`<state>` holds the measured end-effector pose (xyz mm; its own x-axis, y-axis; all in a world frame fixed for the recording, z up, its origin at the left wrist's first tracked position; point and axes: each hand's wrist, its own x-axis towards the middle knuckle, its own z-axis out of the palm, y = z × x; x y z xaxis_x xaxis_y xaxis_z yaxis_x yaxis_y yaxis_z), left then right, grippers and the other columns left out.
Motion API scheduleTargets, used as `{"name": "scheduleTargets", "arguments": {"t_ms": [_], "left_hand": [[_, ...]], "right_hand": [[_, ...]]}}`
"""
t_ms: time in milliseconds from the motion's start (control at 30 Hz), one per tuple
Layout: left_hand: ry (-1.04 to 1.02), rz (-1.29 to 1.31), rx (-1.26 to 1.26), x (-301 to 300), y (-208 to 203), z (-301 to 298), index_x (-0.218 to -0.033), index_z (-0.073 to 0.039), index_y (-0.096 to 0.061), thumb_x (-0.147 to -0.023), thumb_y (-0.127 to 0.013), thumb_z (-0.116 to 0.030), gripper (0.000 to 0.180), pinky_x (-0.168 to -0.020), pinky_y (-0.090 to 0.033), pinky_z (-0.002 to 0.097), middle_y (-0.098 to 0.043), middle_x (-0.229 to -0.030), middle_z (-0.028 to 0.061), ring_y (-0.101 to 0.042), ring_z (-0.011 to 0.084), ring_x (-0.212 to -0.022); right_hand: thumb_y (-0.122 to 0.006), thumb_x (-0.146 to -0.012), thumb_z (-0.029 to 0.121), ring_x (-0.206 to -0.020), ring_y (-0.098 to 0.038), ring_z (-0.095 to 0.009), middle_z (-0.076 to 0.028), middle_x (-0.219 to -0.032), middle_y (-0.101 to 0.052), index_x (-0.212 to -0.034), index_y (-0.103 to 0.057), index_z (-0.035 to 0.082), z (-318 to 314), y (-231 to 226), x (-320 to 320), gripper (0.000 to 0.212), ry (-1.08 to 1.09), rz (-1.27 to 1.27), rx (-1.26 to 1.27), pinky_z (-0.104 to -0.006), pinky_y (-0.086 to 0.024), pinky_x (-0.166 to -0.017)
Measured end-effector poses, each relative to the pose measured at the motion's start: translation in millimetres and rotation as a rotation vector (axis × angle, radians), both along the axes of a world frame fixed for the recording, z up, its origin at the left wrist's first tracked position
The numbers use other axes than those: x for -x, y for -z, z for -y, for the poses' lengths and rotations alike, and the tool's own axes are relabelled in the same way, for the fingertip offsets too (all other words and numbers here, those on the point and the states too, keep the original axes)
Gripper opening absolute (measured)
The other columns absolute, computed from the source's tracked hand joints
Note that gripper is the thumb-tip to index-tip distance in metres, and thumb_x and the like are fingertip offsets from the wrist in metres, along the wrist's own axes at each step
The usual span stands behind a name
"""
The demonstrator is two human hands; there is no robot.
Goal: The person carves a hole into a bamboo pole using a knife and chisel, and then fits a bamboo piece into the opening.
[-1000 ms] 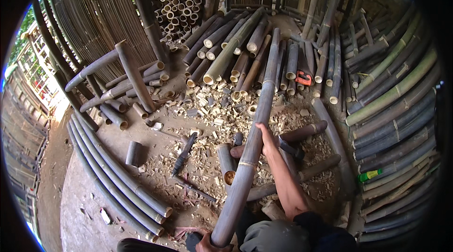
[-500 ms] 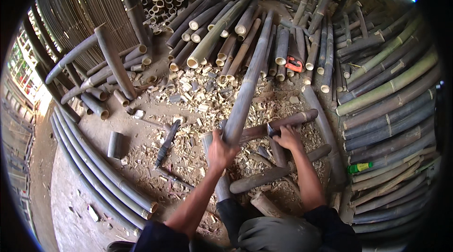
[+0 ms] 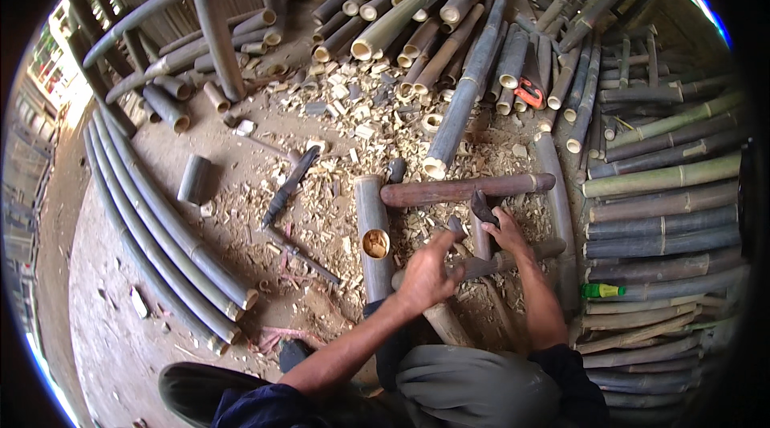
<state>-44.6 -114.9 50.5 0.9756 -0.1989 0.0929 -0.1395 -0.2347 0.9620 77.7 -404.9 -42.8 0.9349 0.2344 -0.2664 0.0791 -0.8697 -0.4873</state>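
Note:
My left hand point(image 3: 429, 274) is raised in front of my knees, fingers apart and slightly smeared by motion, with nothing in it. My right hand point(image 3: 505, 234) grips a short dark tool point(image 3: 482, 208) whose exact kind I cannot make out. It is beside a bamboo frame: a reddish-brown crosspiece point(image 3: 457, 190) and a lower piece point(image 3: 517, 258), joined by a short upright. To the left stretches a thick grey bamboo post point(image 3: 370, 207) with a round hole point(image 3: 375, 243) cut in its side. A long bamboo pole point(image 3: 473, 91) lies beyond, its pale cut end toward me.
Wood chips point(image 3: 345, 139) litter the ground. A dark-handled knife point(image 3: 289, 187) and a hammer-like tool point(image 3: 301, 254) lie left of the post. Bamboo poles point(image 3: 160, 219) flank me left, with more stacked right point(image 3: 666, 211). An orange-handled saw point(image 3: 529, 93) rests among the far poles.
My left hand has let go of the long pole, which now lies farther away, and has moved right toward my right hand. The holed post now shows. My view has shifted slightly.

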Motion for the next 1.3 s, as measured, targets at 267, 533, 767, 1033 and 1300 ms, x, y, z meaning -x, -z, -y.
{"name": "scheduleTargets", "arguments": {"t_ms": [267,533,767,1033,1300], "left_hand": [[0.069,-0.088,0.093,59,-13,34,-0.128,-0.003,-0.056,-0.085,-0.07,-0.008,0.046,-0.09,-0.053,0.0496,-0.062,-0.113,0.0223,-0.064,0.0439,-0.105],[-0.014,0.012,0.176,46,-44,13,-0.125,-0.004,-0.057,-0.083,-0.07,-0.002,0.044,-0.085,-0.055,0.0493,-0.063,-0.11,0.021,-0.065,0.0448,-0.101],[-0.023,0.186,0.201,21,-62,-3,-0.12,-0.002,-0.057,-0.081,-0.071,-0.003,0.042,-0.081,-0.052,0.0501,-0.059,-0.101,0.0195,-0.063,0.0425,-0.093],[0.23,0.235,-0.335,-26,-37,-37,-0.141,-0.011,-0.047,-0.069,-0.088,-0.02,0.082,-0.107,-0.042,0.0488,-0.051,-0.137,0.0169,-0.046,0.0363,-0.135],[0.554,-0.166,-0.524,-64,62,-39,-0.152,-0.013,-0.035,-0.065,-0.091,-0.02,0.103,-0.106,-0.049,0.0503,-0.051,-0.14,0.021,-0.054,0.0386,-0.134]], "right_hand": [[-0.067,-0.098,0.034,-0.127,-0.051,-0.048,-0.029,-0.136,-0.054,-0.135,-0.057,-0.003,-2,31,1,0.053,0.053,0.245,-0.007,-0.0515,-0.04,-0.108],[-0.073,-0.096,0.042,-0.079,-0.064,-0.018,-0.005,-0.087,-0.061,-0.105,-0.056,0.009,-55,-77,-27,0.038,0.529,-0.131,-1.096,-0.0401,-0.06,-0.074],[-0.069,-0.086,0.009,-0.079,-0.065,-0.021,-0.007,-0.091,-0.062,-0.131,-0.053,0.001,-154,-134,23,0.048,0.383,-0.593,-0.875,-0.0396,-0.06,-0.069],[-0.071,-0.084,0.014,-0.082,-0.065,-0.025,-0.01,-0.091,-0.062,-0.127,-0.054,0.002,-175,-82,83,0.047,0.321,-0.588,-0.641,-0.0423,-0.058,-0.071],[-0.072,-0.083,0.017,-0.085,-0.065,-0.028,-0.012,-0.091,-0.063,-0.12,-0.056,0.002,-159,-38,55,0.043,-0.003,-0.341,-0.035,-0.0443,-0.056,-0.074]]}}
